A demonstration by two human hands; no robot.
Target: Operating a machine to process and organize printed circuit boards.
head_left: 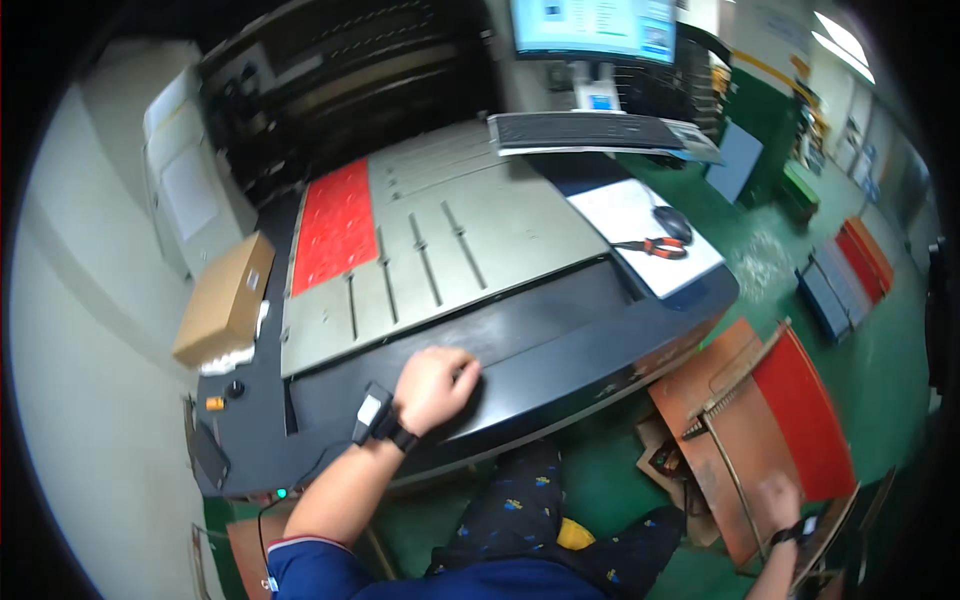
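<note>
A large dark machine bench [560,340] carries a grey slotted metal plate [470,240] with a flat red perforated sheet [335,225] lying at its far left. The left hand [432,388] rests on the bench's smooth black front edge, fingers [462,372] curled loosely, gripping nothing. Down to the right, the right hand [778,497] touches a stack of brown cardboard sheets [725,450] topped by a red board [805,420]; whether its fingers grip cannot be told. A cardboard box [225,300] sits at the bench's left end; orange-handled scissors [652,246] lie on the white pad.
</note>
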